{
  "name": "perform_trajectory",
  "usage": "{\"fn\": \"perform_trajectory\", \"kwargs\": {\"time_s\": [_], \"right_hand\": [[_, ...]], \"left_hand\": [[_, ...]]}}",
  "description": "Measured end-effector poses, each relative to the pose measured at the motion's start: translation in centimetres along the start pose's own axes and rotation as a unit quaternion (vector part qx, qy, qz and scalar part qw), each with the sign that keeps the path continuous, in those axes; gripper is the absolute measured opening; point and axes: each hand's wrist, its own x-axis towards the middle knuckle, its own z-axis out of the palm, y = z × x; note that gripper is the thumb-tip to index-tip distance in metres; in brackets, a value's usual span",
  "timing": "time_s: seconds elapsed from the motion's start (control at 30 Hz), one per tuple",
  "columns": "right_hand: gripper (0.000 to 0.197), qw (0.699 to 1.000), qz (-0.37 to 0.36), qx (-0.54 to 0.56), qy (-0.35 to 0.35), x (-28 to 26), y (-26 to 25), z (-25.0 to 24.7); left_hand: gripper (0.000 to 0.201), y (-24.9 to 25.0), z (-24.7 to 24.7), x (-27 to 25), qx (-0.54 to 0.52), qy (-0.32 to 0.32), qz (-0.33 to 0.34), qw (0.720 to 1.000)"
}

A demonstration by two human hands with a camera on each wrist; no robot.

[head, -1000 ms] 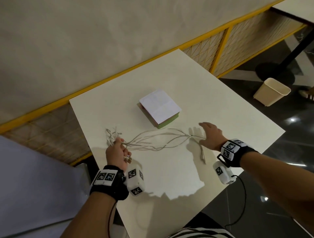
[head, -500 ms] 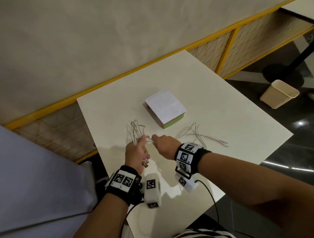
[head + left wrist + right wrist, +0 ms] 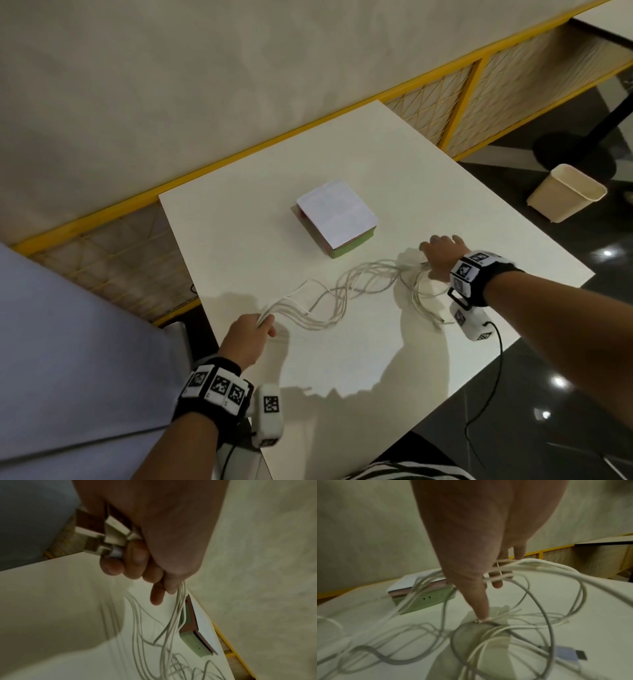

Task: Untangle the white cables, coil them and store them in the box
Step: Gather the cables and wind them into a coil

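Observation:
Several white cables [image 3: 342, 291] trail in waves across the white table [image 3: 479, 240] between my two hands. My left hand [image 3: 255, 332] grips one end of the bundle near the table's left edge. The left wrist view shows the fingers [image 3: 135, 561] curled round the cables [image 3: 173, 622], with USB plugs [image 3: 106, 536] sticking out of the fist. My right hand [image 3: 442, 255] is at the far end, right of the box. Its fingers [image 3: 498, 582] have strands [image 3: 539, 563] threaded across them and lifted, and the thumb [image 3: 479, 601] points down to the table. The box [image 3: 337, 219], white-lidded with green sides, is closed.
A loose USB plug [image 3: 571, 654] lies on the table under my right wrist. A beige waste bin [image 3: 565, 192] stands on the dark floor to the right. A yellow-framed mesh rail [image 3: 455, 99] runs behind the table. Pale fabric [image 3: 68, 342] fills the left.
Half a second ago both hands met at the left end of the bundle. My right hand has since moved right along the cables, spreading them out. The left hand keeps its grip.

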Motion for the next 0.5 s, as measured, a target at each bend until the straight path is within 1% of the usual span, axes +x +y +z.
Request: {"fn": "perform_trajectory", "kwargs": {"time_s": [0.03, 0.1, 0.13, 0.17, 0.2, 0.3, 0.33, 0.4, 0.43, 0.5], "right_hand": [[0.071, 1.0, -0.008, 0.002, -0.005, 0.0, -0.3, 0.4], [0.109, 0.998, -0.056, 0.027, -0.018, -0.7, -1.7, 0.2], [0.12, 0.995, -0.089, 0.04, -0.019, -1.3, -2.8, -0.5], [0.126, 0.991, -0.125, 0.054, -0.013, -1.7, -4.2, -1.2], [0.128, 0.984, -0.162, 0.069, -0.001, -2.2, -5.8, -1.9], [0.124, 0.95, -0.277, 0.139, 0.047, -3.9, -11.2, -3.5], [0.122, 0.937, -0.305, 0.164, 0.052, -4.5, -13.0, -4.0], [0.112, 0.918, -0.334, 0.208, 0.056, -5.6, -16.4, -4.9], [0.101, 0.908, -0.343, 0.235, 0.057, -6.1, -17.8, -5.2], [0.067, 0.877, -0.354, 0.322, 0.042, -6.5, -19.3, -5.5]], "left_hand": [[0.039, 0.1, 0.3, 0.0, 0.02, -0.006, 0.006, 1.0], [0.04, 0.5, 0.7, 0.1, 0.045, -0.017, 0.011, 0.999], [0.041, 0.7, 0.9, 0.1, 0.053, -0.021, 0.015, 0.998], [0.041, 1.2, 0.9, 0.1, 0.06, -0.025, 0.018, 0.998], [0.04, 1.6, 0.9, 0.1, 0.067, -0.027, 0.024, 0.997], [0.036, 3.5, 0.6, 0.0, 0.117, -0.037, 0.059, 0.991], [0.035, 4.2, 0.6, -0.1, 0.137, -0.038, 0.077, 0.987], [0.029, 5.4, 0.5, -0.5, 0.189, -0.034, 0.114, 0.975], [0.026, 5.9, 0.3, -0.8, 0.219, -0.027, 0.134, 0.966], [0.025, 6.7, -0.5, -1.3, 0.275, -0.004, 0.163, 0.948]]}}
